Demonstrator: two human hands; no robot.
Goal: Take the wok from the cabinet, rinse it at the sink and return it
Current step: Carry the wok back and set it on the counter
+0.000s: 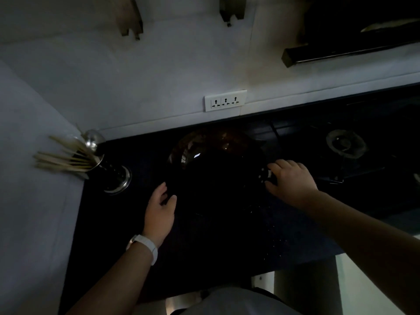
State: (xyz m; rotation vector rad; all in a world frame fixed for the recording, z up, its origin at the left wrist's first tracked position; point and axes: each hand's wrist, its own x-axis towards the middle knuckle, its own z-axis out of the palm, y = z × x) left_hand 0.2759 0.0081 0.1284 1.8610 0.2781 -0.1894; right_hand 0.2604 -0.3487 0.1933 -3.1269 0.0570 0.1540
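Note:
A dark round wok [216, 160] sits on the black countertop [204, 235] in dim light, its far inner wall showing brownish. My left hand [160, 210], a white watch on its wrist, is at the wok's left rim, with thumb and fingers curved around the edge. At the wok's right side my right hand [292, 183] has its fingers curled over the riveted handle. The near part of the wok is lost in shadow.
A steel utensil holder [106, 171] with chopsticks and a ladle stands in the left corner. A gas burner [345, 144] lies to the right. A wall socket strip [225, 102] is behind the wok, a range hood [352, 48] above right.

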